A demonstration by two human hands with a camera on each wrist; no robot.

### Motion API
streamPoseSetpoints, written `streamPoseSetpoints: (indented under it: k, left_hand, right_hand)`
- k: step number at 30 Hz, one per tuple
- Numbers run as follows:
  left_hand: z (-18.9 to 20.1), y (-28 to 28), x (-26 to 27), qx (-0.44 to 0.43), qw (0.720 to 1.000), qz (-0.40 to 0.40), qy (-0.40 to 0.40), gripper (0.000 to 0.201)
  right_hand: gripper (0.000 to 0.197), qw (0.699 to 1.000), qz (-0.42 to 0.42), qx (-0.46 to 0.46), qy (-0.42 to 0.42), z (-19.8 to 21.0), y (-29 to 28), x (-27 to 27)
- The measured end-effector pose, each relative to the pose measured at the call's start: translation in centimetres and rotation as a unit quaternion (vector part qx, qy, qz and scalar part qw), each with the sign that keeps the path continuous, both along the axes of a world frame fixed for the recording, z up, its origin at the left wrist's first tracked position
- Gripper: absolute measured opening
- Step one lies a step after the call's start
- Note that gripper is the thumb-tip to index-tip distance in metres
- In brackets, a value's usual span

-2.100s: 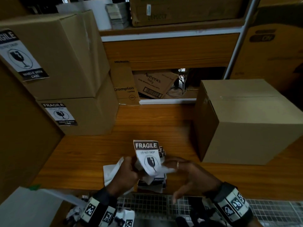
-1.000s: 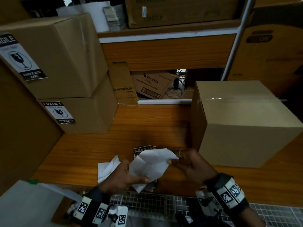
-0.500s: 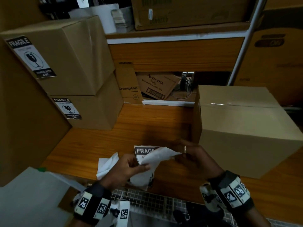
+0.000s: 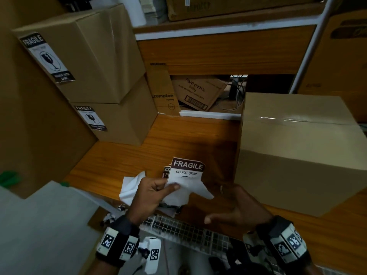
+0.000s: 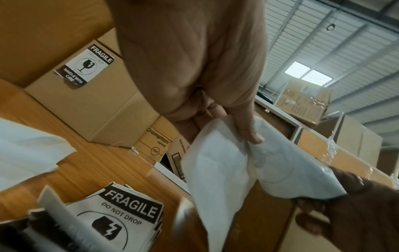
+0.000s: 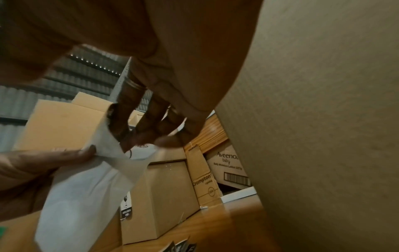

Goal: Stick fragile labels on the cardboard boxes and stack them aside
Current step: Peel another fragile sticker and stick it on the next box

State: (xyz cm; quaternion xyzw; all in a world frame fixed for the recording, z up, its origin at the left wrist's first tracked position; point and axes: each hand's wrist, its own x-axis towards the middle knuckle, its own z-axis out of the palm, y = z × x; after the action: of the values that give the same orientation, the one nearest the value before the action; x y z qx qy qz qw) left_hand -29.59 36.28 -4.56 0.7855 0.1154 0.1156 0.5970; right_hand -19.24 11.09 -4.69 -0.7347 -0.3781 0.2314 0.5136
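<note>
A fragile label (image 4: 187,171) is partly peeled from its white backing and stands printed face up over the wooden table (image 4: 198,139). My left hand (image 4: 171,187) pinches its lower edge between thumb and fingers. A white flap (image 4: 199,192) runs right to my right hand (image 4: 218,197), whose curled fingers hold its corner with the thumb apart. The right wrist view shows those fingers (image 6: 123,129) on the sheet. A plain taped box (image 4: 297,155) stands just right of my hands. At the left, two labelled boxes (image 4: 89,56) (image 4: 123,124) are stacked.
A pile of spare labels (image 5: 121,220) and a loose white backing (image 4: 130,185) lie under my left hand. A wire grid (image 4: 188,229) runs along the front edge. Crompton (image 4: 162,92) and Aveeno (image 4: 196,92) cartons stand at the back, and a big carton wall (image 4: 29,135) closes the left.
The label has turned so that its printed face shows, and the white flap is drawn further toward my right hand. My right thumb has come away from the sheet. The boxes have not moved.
</note>
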Motion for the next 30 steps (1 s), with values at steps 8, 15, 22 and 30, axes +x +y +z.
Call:
streamPoseSetpoints:
  k: [8,15,22,30]
  left_hand:
    - [-1.6,-1.0,-0.7,-0.001,0.999,-0.011,0.034,0.032]
    - [-1.6,2.2,-1.0,-0.015,0.998,-0.056,-0.006,0.046]
    - [-2.2,5.5,-1.5,-0.023,0.996,-0.073,-0.040,0.035]
    - [-2.9,7.7,-1.1,-0.061,0.995,-0.050,-0.066,0.012]
  right_hand:
    - [0.010,0.987,-0.098,0.121,0.031,-0.2,4.8,-1.1]
    - [0.011,0.965,-0.169,0.180,0.093,-0.7,6.6,-1.4]
    - [0.009,0.929,-0.264,0.220,0.138,-0.1,8.9,-2.6]
    - [0.012,0.903,-0.297,0.258,0.174,0.6,11.2,-3.0]
